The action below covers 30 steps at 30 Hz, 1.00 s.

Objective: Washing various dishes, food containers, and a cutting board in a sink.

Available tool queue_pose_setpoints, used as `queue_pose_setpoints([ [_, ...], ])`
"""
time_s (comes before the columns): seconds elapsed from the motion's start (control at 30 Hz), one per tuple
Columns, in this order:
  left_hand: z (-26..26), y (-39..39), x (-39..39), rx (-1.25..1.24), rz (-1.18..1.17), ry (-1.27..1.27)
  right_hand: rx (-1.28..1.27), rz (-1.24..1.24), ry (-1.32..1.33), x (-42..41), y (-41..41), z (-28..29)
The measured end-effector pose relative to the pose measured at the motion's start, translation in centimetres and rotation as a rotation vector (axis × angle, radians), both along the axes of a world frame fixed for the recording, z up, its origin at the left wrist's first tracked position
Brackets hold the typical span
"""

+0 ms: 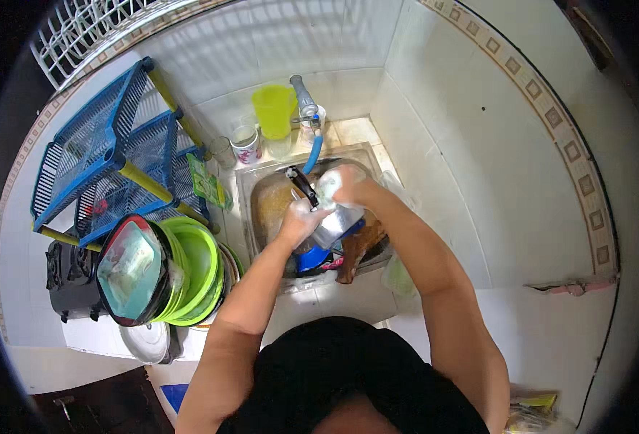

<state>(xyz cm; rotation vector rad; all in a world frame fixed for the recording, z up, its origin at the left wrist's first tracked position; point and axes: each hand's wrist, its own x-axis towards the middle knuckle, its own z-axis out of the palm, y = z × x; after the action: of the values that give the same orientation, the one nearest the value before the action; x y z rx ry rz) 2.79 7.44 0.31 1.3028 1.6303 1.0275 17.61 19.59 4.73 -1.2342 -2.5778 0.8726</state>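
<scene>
My left hand (297, 221) grips a metal pan (331, 228) near the base of its black handle (302, 184), above the sink. Soapy foam covers my right hand (352, 187), which presses a foamy pad or cloth (328, 184) against the pan; the pad is partly hidden by suds and fingers. Under my hands, the steel sink (242, 217) holds a brown wooden board or paddle (356, 252), a blue dish (313, 258) and other dishes that are hard to make out. A blue hose (313, 154) hangs from the grey tap (304, 97) just behind.
Left of the sink stand lime-green bowls (200, 266) with a teal dish (130, 271) on their side, a blue rack (108, 152) and a green packet (208, 182). Behind are a yellow-green pitcher (274, 111), a printed cup (246, 145) and a glass (222, 152). A tiled wall (449, 135) bounds the right.
</scene>
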Motion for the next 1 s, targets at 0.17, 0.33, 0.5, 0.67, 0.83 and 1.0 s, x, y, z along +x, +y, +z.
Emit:
queue_pose_setpoints([
  [0.17,-0.7,-2.0,0.2,-0.329,0.217,-0.238,-0.134,-0.117,0.527,2.0,-1.1,0.7],
  [0.33,-2.3,-3.7,1.6,-0.145,0.271,-0.844,0.575,-0.063,0.532,1.6,-11.7,0.2],
  [0.5,0.2,-5.2,2.3,-0.115,0.192,-0.588,0.519,-0.122,0.564,0.9,-9.6,-3.5],
  [0.67,3.0,-7.0,3.4,0.194,-0.004,-0.155,-0.692,-0.649,0.690,2.1,-1.1,-2.1],
  [0.83,0.8,-6.8,2.1,0.127,0.211,-0.383,0.574,-0.125,0.531,0.0,-14.0,-3.2],
  [1.0,-0.7,-7.7,2.0,0.151,0.135,-0.078,-0.058,-0.174,0.643,-0.5,-6.5,-3.3],
])
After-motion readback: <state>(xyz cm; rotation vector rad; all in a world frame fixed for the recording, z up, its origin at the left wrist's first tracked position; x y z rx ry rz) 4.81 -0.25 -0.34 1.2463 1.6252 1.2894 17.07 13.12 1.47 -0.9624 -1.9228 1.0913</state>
